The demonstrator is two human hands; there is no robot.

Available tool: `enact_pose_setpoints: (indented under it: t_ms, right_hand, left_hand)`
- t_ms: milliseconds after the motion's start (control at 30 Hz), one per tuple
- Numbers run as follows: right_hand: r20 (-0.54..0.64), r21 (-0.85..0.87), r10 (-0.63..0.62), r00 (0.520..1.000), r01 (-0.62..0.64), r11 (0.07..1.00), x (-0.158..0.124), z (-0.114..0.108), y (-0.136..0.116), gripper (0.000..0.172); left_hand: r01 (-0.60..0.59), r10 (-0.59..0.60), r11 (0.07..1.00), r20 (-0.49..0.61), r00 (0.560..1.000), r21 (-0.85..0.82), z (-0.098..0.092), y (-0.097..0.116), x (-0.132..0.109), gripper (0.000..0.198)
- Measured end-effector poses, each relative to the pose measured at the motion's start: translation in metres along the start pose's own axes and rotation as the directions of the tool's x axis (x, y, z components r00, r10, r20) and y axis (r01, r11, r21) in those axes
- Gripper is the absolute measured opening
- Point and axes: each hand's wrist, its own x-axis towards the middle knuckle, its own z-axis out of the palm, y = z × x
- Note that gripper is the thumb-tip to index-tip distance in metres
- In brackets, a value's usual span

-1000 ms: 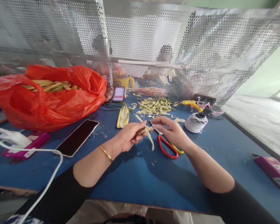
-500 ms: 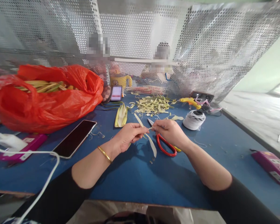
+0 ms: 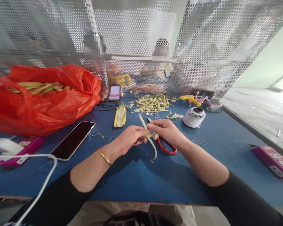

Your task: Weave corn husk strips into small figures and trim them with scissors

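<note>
My left hand [image 3: 132, 138] is closed, its thumb and fingers pinching a pale, narrow leaf strip [image 3: 152, 146]. One end of the strip points up and away, and the other curls down over the table. My right hand [image 3: 168, 129] meets it at the fingertips, closed on the same bundle of leaf pieces, where a short pale bit shows under its fingers. The exact crossing of the pieces is partly hidden. Beneath my right hand lie scissors with a red handle [image 3: 166, 147], their blade tip showing beyond the fingers. A yellow-green husk leaf [image 3: 120, 116] lies beyond my left hand.
A pile of cut leaf bits [image 3: 153, 104] lies at the back, near a thread spool [image 3: 194, 117] and a yellow glue gun [image 3: 191, 99]. On the left are a red plastic bag [image 3: 49, 110], a phone [image 3: 73, 140] and a purple power strip [image 3: 33, 146]. Perforated metal [image 3: 136, 34] stands behind.
My right hand has moved slightly left, and its fingers now overlap the leaf strip. More leaf shows between the hands, which sit closer together. The view has shifted slightly.
</note>
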Motion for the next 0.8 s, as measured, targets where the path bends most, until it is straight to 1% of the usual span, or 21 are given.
enact_pose_setpoints:
  t_ms: [67, 133, 233, 300, 333, 367, 400, 433, 467, 500, 533, 567, 600, 633, 700, 733, 767, 800]
  right_hand:
    - [0.01, 0.16, 0.037, 0.999, -0.039, 0.986, -0.002, 0.008, 0.0, 0.024]
    - [-0.019, 0.255, 0.057, 0.998, -0.05, 0.966, -0.003, 0.014, 0.001, 0.023]
    - [-0.065, 0.308, 0.07, 0.995, -0.047, 0.95, -0.003, 0.02, 0.004, 0.025]
    - [-0.106, 0.267, 0.067, 0.992, -0.037, 0.963, -0.003, 0.02, 0.005, 0.025]
    - [-0.149, 0.205, 0.052, 0.987, -0.021, 0.978, -0.003, 0.019, 0.004, 0.024]
    - [-0.21, 0.108, 0.011, 0.978, 0.012, 0.994, -0.003, 0.017, 0.004, 0.022]
    - [-0.28, -0.026, -0.066, 0.958, 0.061, 0.998, -0.003, 0.015, 0.002, 0.02]
    - [-0.34, -0.186, -0.173, 0.925, 0.114, 0.976, -0.005, 0.013, 0.0, 0.019]
    - [-0.373, -0.345, -0.294, 0.88, 0.163, 0.924, -0.006, 0.011, -0.002, 0.017]
    - [-0.373, -0.479, -0.403, 0.835, 0.198, 0.855, -0.009, 0.01, -0.005, 0.017]
    - [-0.346, -0.572, -0.474, 0.81, 0.218, 0.791, -0.011, 0.009, -0.007, 0.02]
    - [-0.307, -0.621, -0.497, 0.812, 0.225, 0.751, -0.013, 0.009, -0.009, 0.024]
    - [-0.272, -0.632, -0.476, 0.836, 0.218, 0.743, -0.015, 0.011, -0.01, 0.029]
    - [-0.242, -0.61, -0.417, 0.876, 0.197, 0.768, -0.017, 0.014, -0.01, 0.032]
    - [-0.187, -0.485, -0.237, 0.953, 0.12, 0.866, -0.016, 0.021, -0.007, 0.037]
    - [-0.157, -0.397, -0.149, 0.976, 0.076, 0.915, -0.015, 0.025, -0.004, 0.039]
    - [-0.127, -0.308, -0.088, 0.988, 0.045, 0.95, -0.014, 0.029, 0.0, 0.04]
    - [-0.103, -0.23, -0.054, 0.993, 0.029, 0.973, -0.013, 0.032, 0.003, 0.04]
  left_hand:
    - [0.006, -0.006, 1.0, -0.012, 1.0, 0.023, 0.002, -0.002, -0.001, 0.029]
    - [0.021, -0.02, 0.998, -0.018, 1.0, 0.052, 0.004, -0.003, -0.001, 0.027]
    - [0.03, -0.029, 0.993, -0.012, 1.0, 0.11, 0.007, -0.003, -0.003, 0.03]
    - [0.028, -0.028, 0.993, -0.006, 1.0, 0.117, 0.008, -0.003, -0.003, 0.032]
    - [0.028, -0.028, 0.994, -0.009, 1.0, 0.102, 0.008, -0.003, -0.003, 0.032]
    - [0.032, -0.031, 0.997, -0.02, 0.999, 0.076, 0.008, -0.003, -0.002, 0.032]
    - [0.037, -0.035, 0.999, -0.042, 0.998, 0.034, 0.007, -0.003, -0.002, 0.032]
    - [0.038, -0.04, 0.999, -0.073, 0.997, -0.02, 0.007, -0.003, -0.001, 0.031]
    - [0.029, -0.038, 0.996, -0.11, 0.993, -0.085, 0.006, -0.002, 0.0, 0.03]
    - [0.008, -0.031, 0.988, -0.148, 0.988, -0.151, 0.004, -0.001, 0.001, 0.029]
    - [-0.023, -0.016, 0.977, -0.182, 0.983, -0.21, 0.003, 0.0, 0.002, 0.028]
    - [-0.06, 0.005, 0.964, -0.207, 0.978, -0.257, 0.002, 0.002, 0.003, 0.027]
    - [-0.098, 0.031, 0.952, -0.224, 0.974, -0.291, 0.001, 0.003, 0.003, 0.027]
    - [-0.129, 0.054, 0.94, -0.235, 0.97, -0.315, 0.0, 0.004, 0.004, 0.027]
    - [-0.16, 0.077, 0.926, -0.244, 0.967, -0.342, -0.001, 0.005, 0.004, 0.027]
    - [-0.163, 0.078, 0.924, -0.249, 0.966, -0.346, 0.0, 0.005, 0.004, 0.027]
    - [-0.162, 0.074, 0.924, -0.253, 0.965, -0.347, 0.0, 0.004, 0.004, 0.027]
    - [-0.158, 0.068, 0.925, -0.259, 0.963, -0.346, 0.001, 0.004, 0.004, 0.026]
